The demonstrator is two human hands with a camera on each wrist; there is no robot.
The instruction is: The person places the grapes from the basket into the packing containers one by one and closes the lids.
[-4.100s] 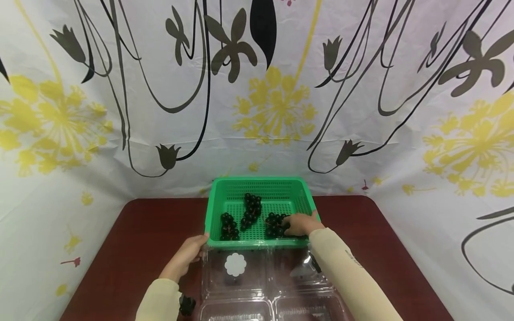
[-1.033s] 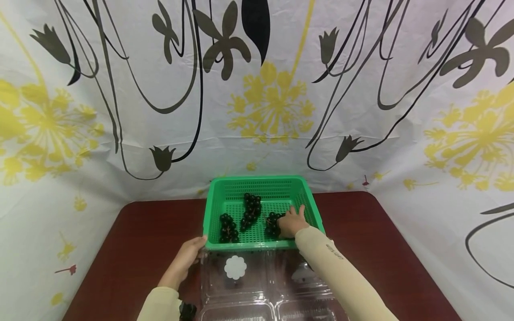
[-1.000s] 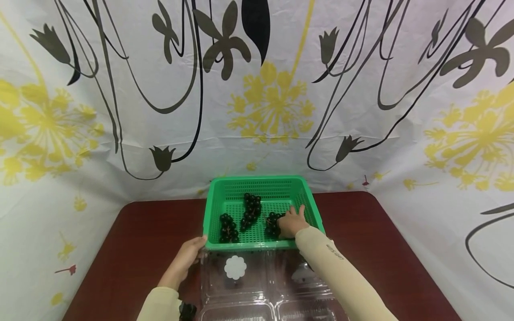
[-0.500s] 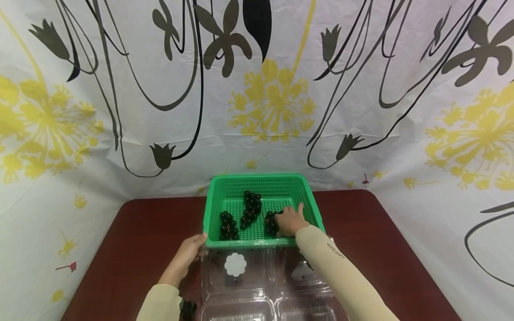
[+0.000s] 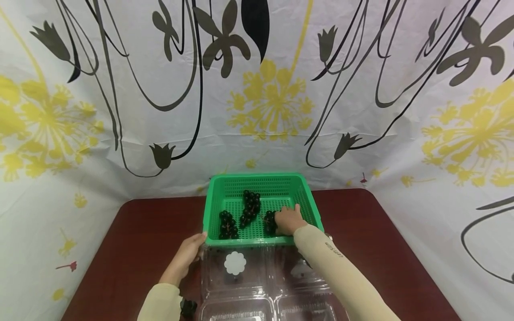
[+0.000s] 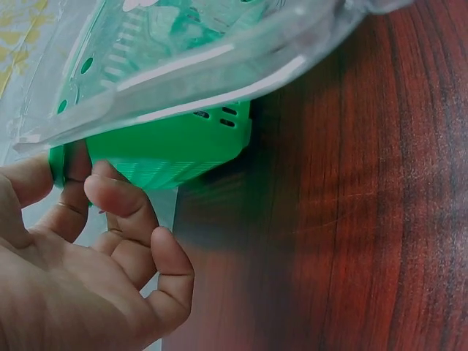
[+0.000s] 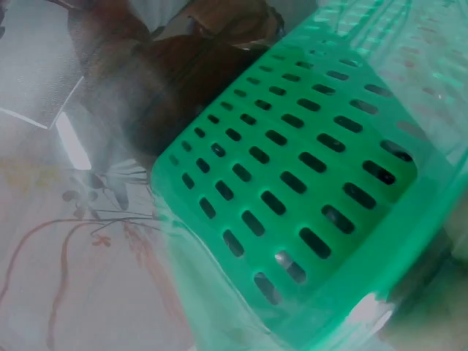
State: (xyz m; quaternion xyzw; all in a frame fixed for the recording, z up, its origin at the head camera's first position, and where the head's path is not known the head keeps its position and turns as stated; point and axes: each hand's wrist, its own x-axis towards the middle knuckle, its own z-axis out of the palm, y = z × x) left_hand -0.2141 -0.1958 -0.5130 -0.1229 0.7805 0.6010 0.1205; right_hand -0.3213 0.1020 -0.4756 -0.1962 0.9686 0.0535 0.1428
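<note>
A green slotted basket [image 5: 309,207] stands at the back of the table. Inside lie a left bunch of black grapes [image 5: 228,226], a middle bunch [image 5: 250,207] and a right bunch [image 5: 269,223]. My left hand [image 5: 185,256] pinches the basket's left rim between thumb and index finger; the other fingers [image 6: 172,263] curl loosely below it in the left wrist view. My right hand [image 5: 288,221] reaches into the basket and grips the right bunch, fingers bent down over its right side and one finger raised. Its fingertips are hidden. The right wrist view holds mainly the basket's slotted wall [image 7: 292,157].
A clear plastic container [image 5: 269,292] with several compartments lies in front of the basket, under my right sleeve [image 5: 341,272]. It bears a white scalloped label [image 5: 234,263]. The dark red table [image 5: 148,232] ends against a patterned cloth [image 5: 277,156] behind and at both sides.
Since about four seconds ago my right hand has shifted left over the right bunch and covers more of it. Its raised fingers have lowered slightly in the last second. The left hand stays at the rim.
</note>
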